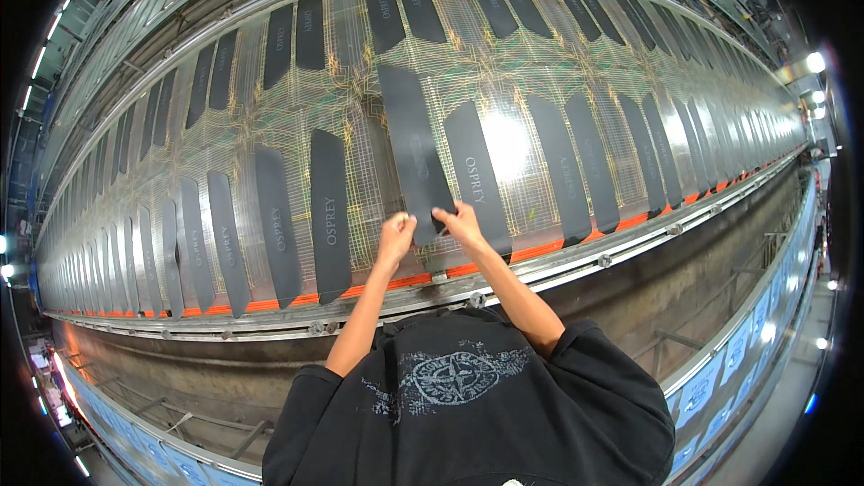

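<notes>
Black and flat, a long strip (414, 148) with a pointed lower end lies on a wide wire mesh bed (297, 112), and both of the person's hands meet at its near end. The left hand (397, 236) has its fingers curled shut on the strip's lower left corner, pinching the edge. The right hand (461, 220) grips the lower right corner the same way, thumb and fingers closed on the material. This strip sits higher up the bed than its neighbours and tilts slightly. Just left of it on the bed lies another black strip (329, 211), and just right of it a third (479, 178), each with pale lettering too curved to matter. More such strips run in rows along the bed to both sides and across its far half. An orange band (540, 250) borders the bed's near edge, with a bolted metal rail (603, 261) just below that. Bright light glares off the bed right of the held strip.
</notes>
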Available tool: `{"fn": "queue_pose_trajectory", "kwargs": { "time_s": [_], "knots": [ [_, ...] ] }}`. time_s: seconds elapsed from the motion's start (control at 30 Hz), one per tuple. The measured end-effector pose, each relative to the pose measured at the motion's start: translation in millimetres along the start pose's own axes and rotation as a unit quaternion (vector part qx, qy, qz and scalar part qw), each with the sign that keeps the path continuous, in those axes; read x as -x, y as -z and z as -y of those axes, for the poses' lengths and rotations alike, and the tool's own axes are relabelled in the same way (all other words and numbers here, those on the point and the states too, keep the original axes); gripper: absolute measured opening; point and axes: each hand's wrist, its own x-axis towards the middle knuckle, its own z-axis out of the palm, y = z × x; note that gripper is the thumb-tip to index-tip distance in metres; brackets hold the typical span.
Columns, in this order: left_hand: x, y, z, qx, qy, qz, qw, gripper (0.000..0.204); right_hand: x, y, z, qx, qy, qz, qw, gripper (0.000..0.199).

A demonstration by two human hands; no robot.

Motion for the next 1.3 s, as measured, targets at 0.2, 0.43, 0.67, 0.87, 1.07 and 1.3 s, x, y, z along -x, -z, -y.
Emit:
{"fn": "queue_pose_trajectory", "kwargs": {
  "time_s": [0.2,0.43,0.67,0.87,1.07,1.3],
  "knots": [
    [7,17,104,-0.121,0.063,0.0,0.991,0.022,34,12,-81,0.011,-0.105,0.009,0.994,0.01],
    [40,23,118,-0.066,0.133,0.028,0.989,0.034,49,52,-98,0.045,-0.123,-0.033,0.991,0.025],
    [64,29,105,-0.277,0.124,0.019,0.953,0.054,36,132,-108,0.016,-0.066,-0.353,0.933,0.052],
    [70,25,93,-0.353,0.057,0.048,0.933,0.051,39,142,-92,-0.025,-0.117,-0.34,0.933,0.065],
    [68,13,75,-0.373,0.051,0.08,0.923,0.047,40,140,-108,-0.134,-0.121,-0.346,0.921,0.03],
    [69,7,72,-0.373,0.05,0.086,0.923,0.044,36,146,-123,-0.103,-0.129,-0.325,0.931,0.014]
  ]
}}
